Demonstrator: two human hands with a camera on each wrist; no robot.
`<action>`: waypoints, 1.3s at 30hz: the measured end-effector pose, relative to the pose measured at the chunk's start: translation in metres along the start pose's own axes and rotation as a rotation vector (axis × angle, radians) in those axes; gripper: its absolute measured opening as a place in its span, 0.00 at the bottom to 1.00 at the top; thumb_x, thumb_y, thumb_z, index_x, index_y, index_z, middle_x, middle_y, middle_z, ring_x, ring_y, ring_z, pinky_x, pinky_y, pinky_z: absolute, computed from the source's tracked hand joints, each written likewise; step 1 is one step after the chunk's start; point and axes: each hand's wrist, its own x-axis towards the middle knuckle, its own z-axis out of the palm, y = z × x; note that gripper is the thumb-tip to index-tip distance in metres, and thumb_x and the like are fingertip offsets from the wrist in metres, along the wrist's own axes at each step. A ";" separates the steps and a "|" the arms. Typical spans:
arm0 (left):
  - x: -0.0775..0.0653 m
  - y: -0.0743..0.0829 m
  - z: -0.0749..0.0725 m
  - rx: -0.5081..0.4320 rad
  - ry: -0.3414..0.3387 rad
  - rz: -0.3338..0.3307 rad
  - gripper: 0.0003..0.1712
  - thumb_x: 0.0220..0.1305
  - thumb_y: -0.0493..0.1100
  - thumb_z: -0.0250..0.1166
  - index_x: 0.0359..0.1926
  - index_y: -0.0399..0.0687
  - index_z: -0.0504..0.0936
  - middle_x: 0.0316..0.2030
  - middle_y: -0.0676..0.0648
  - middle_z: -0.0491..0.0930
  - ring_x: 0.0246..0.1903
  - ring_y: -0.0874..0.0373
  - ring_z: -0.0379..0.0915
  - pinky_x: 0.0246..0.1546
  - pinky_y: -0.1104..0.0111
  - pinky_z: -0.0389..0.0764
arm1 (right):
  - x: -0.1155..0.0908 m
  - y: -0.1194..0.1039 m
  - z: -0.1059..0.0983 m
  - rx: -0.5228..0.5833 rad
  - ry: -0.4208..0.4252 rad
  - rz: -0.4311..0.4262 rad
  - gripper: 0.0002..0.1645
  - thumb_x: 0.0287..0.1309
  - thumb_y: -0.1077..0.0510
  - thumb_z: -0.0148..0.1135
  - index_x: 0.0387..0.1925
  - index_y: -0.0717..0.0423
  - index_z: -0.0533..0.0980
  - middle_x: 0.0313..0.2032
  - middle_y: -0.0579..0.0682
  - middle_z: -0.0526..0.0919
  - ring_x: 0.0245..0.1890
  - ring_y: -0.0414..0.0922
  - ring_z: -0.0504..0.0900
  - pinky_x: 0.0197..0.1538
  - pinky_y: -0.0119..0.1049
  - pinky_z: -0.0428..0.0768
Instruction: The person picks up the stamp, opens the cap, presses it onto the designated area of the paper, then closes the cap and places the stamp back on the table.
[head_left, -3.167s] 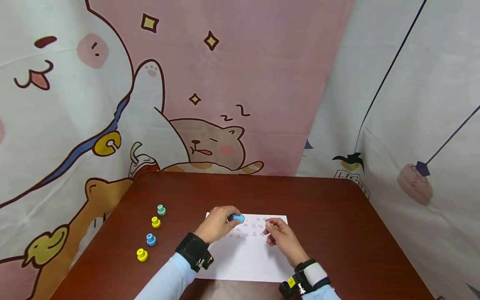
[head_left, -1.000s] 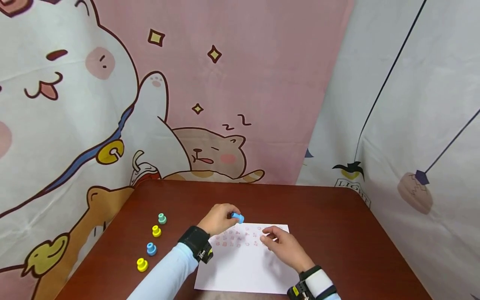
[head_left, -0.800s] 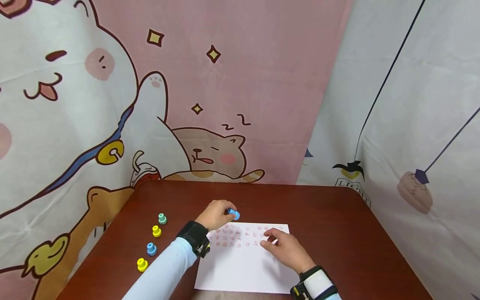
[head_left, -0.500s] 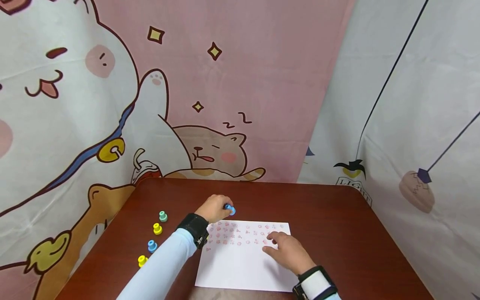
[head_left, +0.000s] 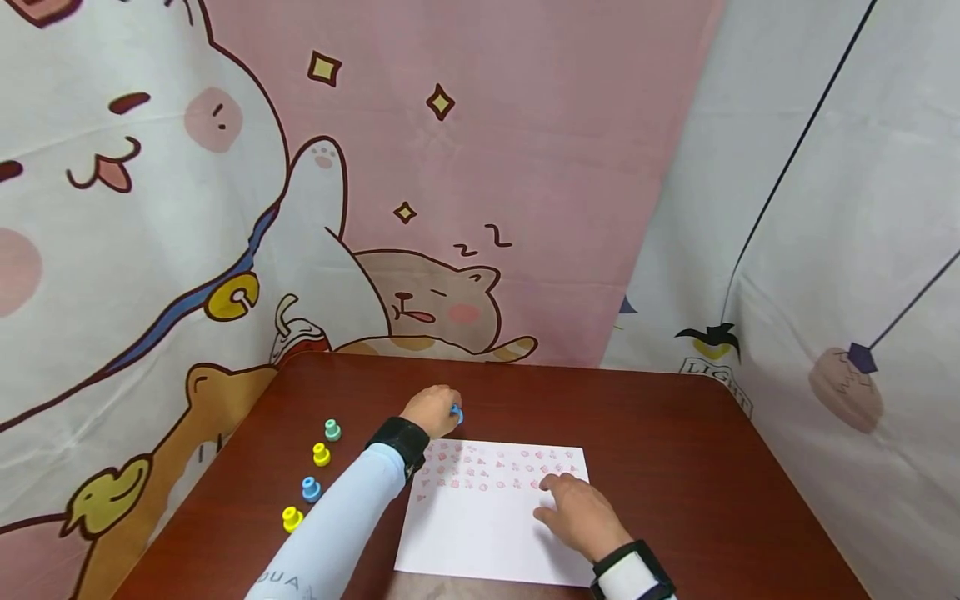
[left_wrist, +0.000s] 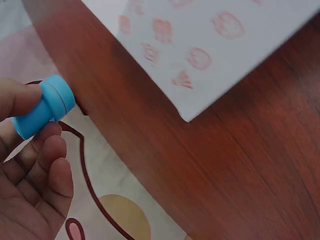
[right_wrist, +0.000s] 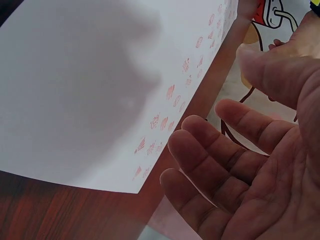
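Note:
My left hand (head_left: pixel 433 410) pinches a small blue stamp (left_wrist: pixel 45 107) between thumb and fingers, raised near the far left corner of a white sheet of paper (head_left: pixel 487 533). In the left wrist view the stamp lies tilted in the fingertips, its wide end pointing up and right. Rows of small red prints (head_left: pixel 483 486) run across the paper's far part. Over the sheet's right side hovers my right hand (head_left: pixel 581 518), its fingers loosely spread and holding nothing. The right wrist view shows that palm (right_wrist: pixel 270 195) beside the paper's printed edge.
Left of my left sleeve, a line of stamps stands on the brown table (head_left: pixel 675 467): a teal stamp (head_left: pixel 332 430), a yellow stamp (head_left: pixel 321 454), a blue stamp (head_left: pixel 311 489) and another yellow stamp (head_left: pixel 292 518). A cartoon-printed cloth (head_left: pixel 525 167) hangs behind the table.
From above the printed rows, my left hand has moved away and leftward past the paper's far edge, still holding the blue stamp. My right hand's fingers have opened, and it sits slightly nearer.

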 end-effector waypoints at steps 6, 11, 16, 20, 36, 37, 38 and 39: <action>0.004 -0.006 0.011 0.068 0.003 -0.038 0.10 0.57 0.36 0.69 0.41 0.41 0.85 0.36 0.46 0.82 0.38 0.53 0.77 0.46 0.62 0.79 | -0.002 0.001 0.001 0.003 -0.006 -0.008 0.20 0.51 0.53 0.74 0.44 0.56 0.82 0.42 0.55 0.85 0.45 0.54 0.82 0.52 0.56 0.77; 0.011 -0.008 0.023 0.084 -0.024 -0.074 0.09 0.57 0.37 0.70 0.41 0.44 0.85 0.34 0.48 0.80 0.36 0.54 0.76 0.43 0.63 0.80 | -0.004 0.000 0.000 0.005 -0.022 -0.029 0.19 0.51 0.53 0.74 0.44 0.56 0.81 0.40 0.54 0.84 0.43 0.54 0.82 0.50 0.55 0.77; 0.015 -0.008 0.031 0.106 -0.036 -0.078 0.09 0.57 0.39 0.71 0.40 0.44 0.85 0.35 0.48 0.81 0.36 0.55 0.76 0.44 0.63 0.80 | -0.005 0.003 0.000 0.004 -0.011 -0.048 0.18 0.52 0.53 0.74 0.44 0.56 0.81 0.38 0.53 0.83 0.41 0.53 0.82 0.48 0.54 0.78; 0.015 -0.007 0.035 0.105 -0.050 -0.087 0.09 0.57 0.38 0.71 0.40 0.44 0.84 0.35 0.48 0.81 0.37 0.55 0.76 0.44 0.63 0.79 | -0.005 0.004 0.001 0.014 -0.006 -0.053 0.18 0.53 0.53 0.73 0.43 0.56 0.81 0.38 0.53 0.84 0.41 0.53 0.82 0.49 0.54 0.78; 0.008 -0.008 0.048 0.104 -0.051 -0.142 0.27 0.56 0.48 0.73 0.55 0.42 0.80 0.47 0.42 0.81 0.46 0.47 0.78 0.51 0.55 0.79 | -0.009 0.010 0.004 0.023 0.011 -0.068 0.16 0.54 0.53 0.72 0.42 0.57 0.81 0.35 0.52 0.82 0.37 0.50 0.81 0.46 0.52 0.78; 0.007 -0.008 0.046 0.096 -0.058 -0.161 0.29 0.57 0.51 0.73 0.56 0.42 0.80 0.48 0.41 0.81 0.47 0.47 0.78 0.51 0.54 0.78 | -0.009 0.011 0.004 0.019 0.011 -0.067 0.17 0.53 0.53 0.72 0.42 0.57 0.81 0.35 0.52 0.82 0.37 0.50 0.81 0.46 0.52 0.78; 0.007 -0.008 0.044 0.090 -0.063 -0.176 0.32 0.57 0.55 0.72 0.57 0.42 0.79 0.49 0.40 0.80 0.48 0.46 0.77 0.52 0.53 0.78 | -0.009 0.012 0.004 0.015 0.006 -0.062 0.17 0.54 0.53 0.72 0.42 0.57 0.81 0.35 0.52 0.82 0.37 0.50 0.81 0.46 0.52 0.78; 0.006 -0.008 0.042 0.096 -0.069 -0.186 0.34 0.59 0.59 0.70 0.58 0.41 0.79 0.51 0.39 0.80 0.50 0.45 0.77 0.53 0.52 0.77 | -0.009 0.012 0.004 0.012 0.002 -0.056 0.17 0.54 0.53 0.72 0.42 0.57 0.81 0.35 0.52 0.82 0.38 0.50 0.81 0.47 0.52 0.78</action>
